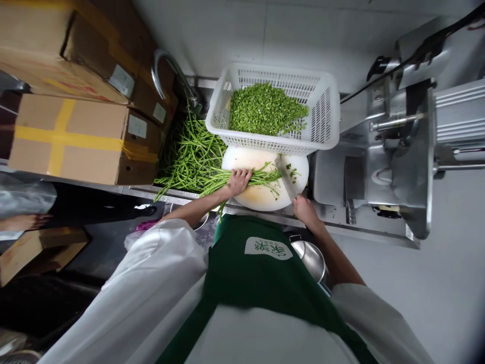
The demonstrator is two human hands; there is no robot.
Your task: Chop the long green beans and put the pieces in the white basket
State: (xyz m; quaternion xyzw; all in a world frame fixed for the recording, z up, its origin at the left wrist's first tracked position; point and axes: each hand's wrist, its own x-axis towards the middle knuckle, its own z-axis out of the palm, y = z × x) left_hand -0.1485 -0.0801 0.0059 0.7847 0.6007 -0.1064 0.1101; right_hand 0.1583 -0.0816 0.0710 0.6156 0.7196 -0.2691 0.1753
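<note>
My left hand (238,182) presses down on a bunch of long green vegetable stems (264,177) lying across a round white cutting board (261,198). In my right hand (305,211) is the handle of a kitchen knife (285,177). Its broad blade points away from me, by the right ends of the stems. Some small cut bits (293,174) lie to the right of the blade. Behind the board stands a white plastic basket (329,108) containing chopped green pieces (263,108). A heap of uncut stems (193,151) spreads to the left of the board.
Taped cardboard boxes (91,144) stand at the left, beside a curved faucet (170,63). On the right are a metal slicing machine (413,151) and a second broad blade (354,177). A metal pot (310,259) sits below the counter edge. Another person's hand (28,222) shows far left.
</note>
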